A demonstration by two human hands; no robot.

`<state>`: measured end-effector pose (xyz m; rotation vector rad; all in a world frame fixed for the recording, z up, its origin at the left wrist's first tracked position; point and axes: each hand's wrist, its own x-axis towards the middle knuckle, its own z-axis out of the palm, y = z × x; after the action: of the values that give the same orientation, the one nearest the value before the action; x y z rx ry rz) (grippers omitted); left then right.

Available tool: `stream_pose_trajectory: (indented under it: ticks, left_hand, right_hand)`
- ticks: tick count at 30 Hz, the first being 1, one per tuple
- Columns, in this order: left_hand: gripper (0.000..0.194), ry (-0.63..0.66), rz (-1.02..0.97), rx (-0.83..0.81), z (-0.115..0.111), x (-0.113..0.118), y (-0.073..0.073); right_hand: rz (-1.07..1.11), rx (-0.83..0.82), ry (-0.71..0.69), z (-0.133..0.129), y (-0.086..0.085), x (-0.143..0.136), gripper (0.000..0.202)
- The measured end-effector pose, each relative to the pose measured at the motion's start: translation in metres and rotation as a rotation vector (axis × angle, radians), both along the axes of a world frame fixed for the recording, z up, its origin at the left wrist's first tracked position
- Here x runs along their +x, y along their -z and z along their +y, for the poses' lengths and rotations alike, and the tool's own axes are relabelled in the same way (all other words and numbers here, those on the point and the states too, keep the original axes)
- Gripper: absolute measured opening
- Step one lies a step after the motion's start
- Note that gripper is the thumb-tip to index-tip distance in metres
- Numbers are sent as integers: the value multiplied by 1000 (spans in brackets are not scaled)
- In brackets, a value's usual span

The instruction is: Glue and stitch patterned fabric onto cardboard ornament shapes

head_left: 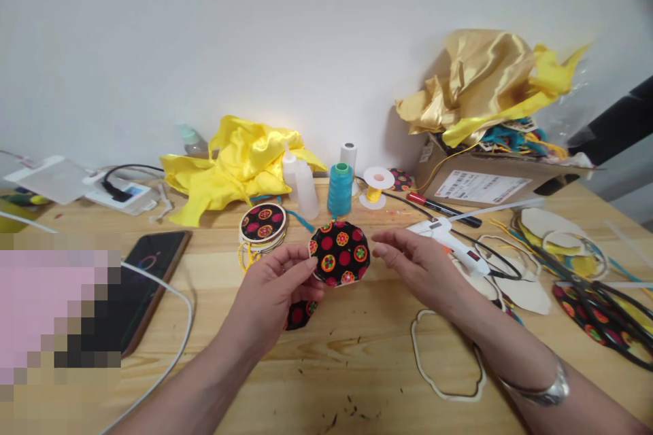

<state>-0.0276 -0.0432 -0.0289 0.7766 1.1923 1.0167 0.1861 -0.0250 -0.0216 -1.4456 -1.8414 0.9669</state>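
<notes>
A round piece covered in black fabric with red and orange flower patterns is held up over the table. My left hand pinches its left edge between thumb and fingers. Just off its right edge is my right hand, thumb and index finger near each other with a small gap; it holds nothing that I can see. Below my left hand lies another patterned fabric piece, partly hidden. A stack of round pieces stands behind my left hand. The white glue gun lies behind my right hand.
Along the back are yellow cloth, a teal thread cone, a yellow ribbon spool and a cardboard box. Black scissors lie right, a wooden outline frame in front, a phone and white cable left.
</notes>
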Motion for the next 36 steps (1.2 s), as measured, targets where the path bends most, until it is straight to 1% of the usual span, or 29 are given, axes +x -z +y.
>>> stream_pose_trajectory:
  ticks: [2, 6, 9, 11, 13, 15, 18, 21, 24, 27, 29, 31, 34, 36]
  left_hand:
    - [18, 20, -3, -10, 0, 1, 1]
    - [21, 110, 64, -66, -2, 3, 4]
    - [29, 153, 106, -83, -3, 4, 3]
    - [37, 175, 134, -81, -3, 5, 0]
    - [43, 194, 181, -78, -4, 7, -2]
    - [46, 218, 250, -89, -6, 8, -4]
    - [42, 285, 340, -80, -8, 10, -3]
    - [35, 363, 414, 9, -11, 10, 0]
    - [33, 392, 506, 86, -13, 9, 3]
    - [36, 400, 550, 66, -15, 8, 7]
    - [39, 398, 588, 60, -15, 7, 9]
    - [41, 367, 659, 115, -14, 5, 8]
    - [33, 311, 739, 211, -12, 3, 4]
    - [26, 299, 743, 228, -11, 2, 1]
  right_hand:
    - [68, -74, -41, 1, 3, -2, 27]
    - [116, -175, -28, 4, 16, -1, 30]
    - [131, -215, -20, 5, 24, 1, 26]
    - [122, -234, -10, 4, 26, 2, 25]
    - [97, -237, 0, 4, 25, 1, 24]
    - [66, -240, -12, 3, 24, 1, 21]
    - [3, -221, -45, 2, 19, -1, 17]
    - [-110, -166, -59, 0, 14, -3, 17]
    - [-229, -105, -83, -4, 9, -4, 18]
    - [-330, -38, -53, -6, 6, -4, 19]
    - [-361, 19, 4, -5, 2, -1, 22]
    - [-353, 96, 78, -4, -8, 6, 24]
    - [-288, 215, 211, -7, -34, 24, 27]
    - [-262, 264, 311, -16, -54, 37, 28]
